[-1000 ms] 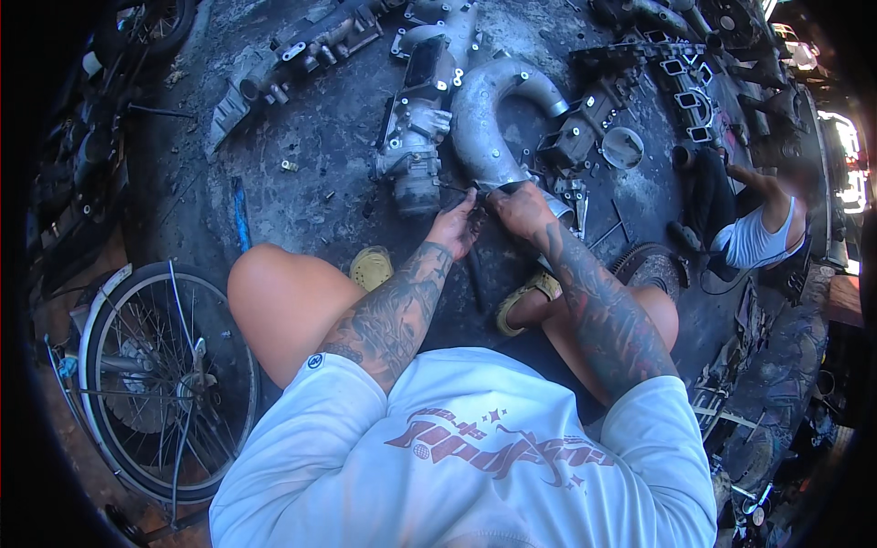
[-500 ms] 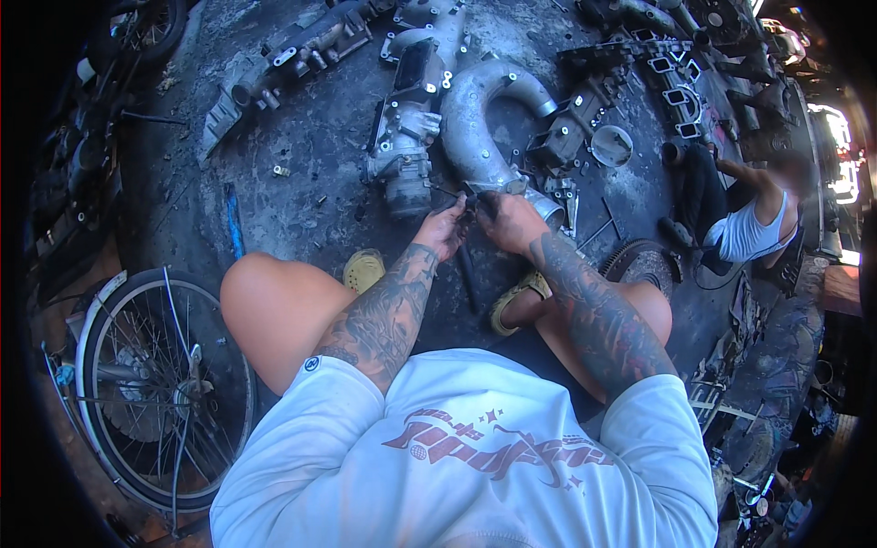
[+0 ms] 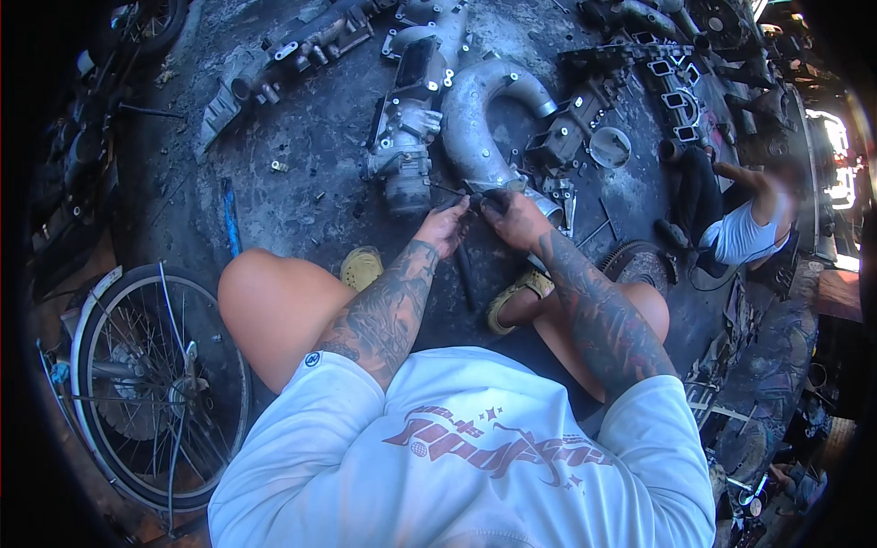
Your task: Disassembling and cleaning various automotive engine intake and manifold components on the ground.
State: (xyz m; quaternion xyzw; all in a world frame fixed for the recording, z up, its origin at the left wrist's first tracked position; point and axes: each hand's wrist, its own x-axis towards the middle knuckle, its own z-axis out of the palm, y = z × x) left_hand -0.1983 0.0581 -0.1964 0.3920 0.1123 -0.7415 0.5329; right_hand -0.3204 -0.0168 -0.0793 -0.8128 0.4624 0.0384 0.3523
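Note:
My left hand [image 3: 445, 228] and my right hand [image 3: 515, 220] are close together in front of my knees, both with closed fingers. Something small and dark is between the fingertips, too hidden to name. Just beyond my right hand lies a curved silver metal pipe [image 3: 468, 123], its lower end near my knuckles. A cast-metal engine part with a round dark end [image 3: 407, 151] lies beyond my left hand. Below the hands, a dark rod [image 3: 468, 279] points down between my feet.
A spoked bicycle wheel [image 3: 164, 388] stands at left, near a blue strip [image 3: 230, 219]. Metal manifolds [image 3: 315, 46] lie further off. At right are a round metal disc [image 3: 610, 147], a toothed ring [image 3: 644, 265], flat gaskets [image 3: 678, 96] and a seated person [image 3: 744, 219] in a white top.
My right hand has shifted very slightly while both hands stay closed at the same spot. The view has tilted a little; the metal parts lie as before.

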